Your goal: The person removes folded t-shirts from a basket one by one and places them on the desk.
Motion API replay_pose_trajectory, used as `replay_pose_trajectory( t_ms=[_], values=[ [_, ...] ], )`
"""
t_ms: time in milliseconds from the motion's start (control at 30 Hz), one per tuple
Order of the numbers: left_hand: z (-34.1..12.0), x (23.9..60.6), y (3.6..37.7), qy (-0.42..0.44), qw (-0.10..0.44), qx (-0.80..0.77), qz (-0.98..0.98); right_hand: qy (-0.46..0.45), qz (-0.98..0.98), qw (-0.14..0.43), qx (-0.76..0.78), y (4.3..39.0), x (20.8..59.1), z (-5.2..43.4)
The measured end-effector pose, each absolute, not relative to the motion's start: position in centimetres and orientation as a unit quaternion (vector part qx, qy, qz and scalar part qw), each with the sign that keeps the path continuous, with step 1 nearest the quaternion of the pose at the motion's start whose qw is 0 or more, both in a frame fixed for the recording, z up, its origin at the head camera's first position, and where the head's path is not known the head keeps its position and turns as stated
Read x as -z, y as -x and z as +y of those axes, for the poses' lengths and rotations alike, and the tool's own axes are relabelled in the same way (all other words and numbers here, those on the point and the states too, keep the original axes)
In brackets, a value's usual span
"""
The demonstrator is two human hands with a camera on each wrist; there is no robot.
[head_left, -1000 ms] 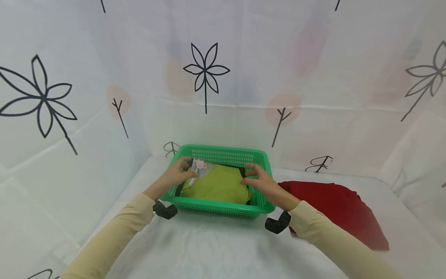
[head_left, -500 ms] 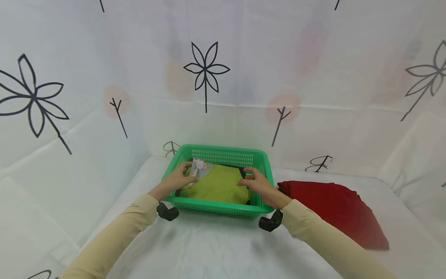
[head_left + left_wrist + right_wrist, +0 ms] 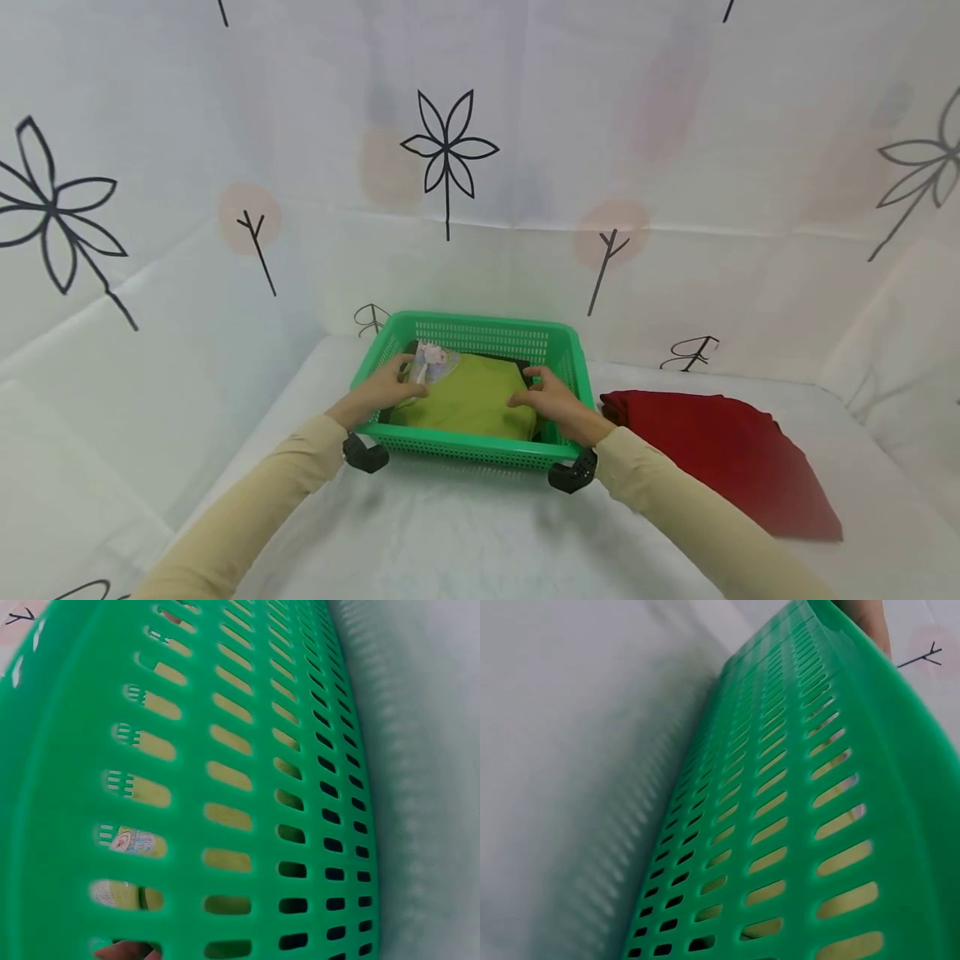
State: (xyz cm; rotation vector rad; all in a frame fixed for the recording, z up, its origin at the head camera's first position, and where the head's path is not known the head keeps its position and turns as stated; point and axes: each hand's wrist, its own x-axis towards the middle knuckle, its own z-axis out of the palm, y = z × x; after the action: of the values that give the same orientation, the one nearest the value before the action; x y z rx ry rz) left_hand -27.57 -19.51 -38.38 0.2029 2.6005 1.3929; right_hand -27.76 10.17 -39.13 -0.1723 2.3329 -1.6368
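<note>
Both hands have sunk lower into the green basket: left hand and right hand press relaxed fingers on the folded green garment's two sides, seating it. A red cloth lies beside on the desk. Wrist views show only the slotted wall, green fabric glimpsed through.

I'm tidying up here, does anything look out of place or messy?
One thing: the red cloth lies loose on the white surface right of the green basket, unlike the folded green cloth inside, where both hands rest. Nothing looks spilled or damaged.
</note>
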Motion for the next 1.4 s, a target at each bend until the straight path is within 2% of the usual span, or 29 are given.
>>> replay_pose_trajectory(
  t_ms=[300,700,1033,1400],
  values=[
    [-19.4,38.4,27.9,-0.07,0.102,-0.476,0.871,0.051,0.819,0.158,0.549,28.3,39.3,10.0],
    [-19.0,38.5,28.7,-0.059,0.115,-0.493,0.86,0.048,0.806,0.207,0.553,28.7,39.1,9.9],
    [-19.0,39.0,29.1,-0.068,0.104,-0.518,0.846,0.074,0.772,0.21,0.595,29.0,39.1,9.7],
    [-18.7,38.8,29.0,-0.049,0.101,-0.554,0.825,0.06,0.773,0.196,0.601,29.1,39.2,9.4]
  ],
)
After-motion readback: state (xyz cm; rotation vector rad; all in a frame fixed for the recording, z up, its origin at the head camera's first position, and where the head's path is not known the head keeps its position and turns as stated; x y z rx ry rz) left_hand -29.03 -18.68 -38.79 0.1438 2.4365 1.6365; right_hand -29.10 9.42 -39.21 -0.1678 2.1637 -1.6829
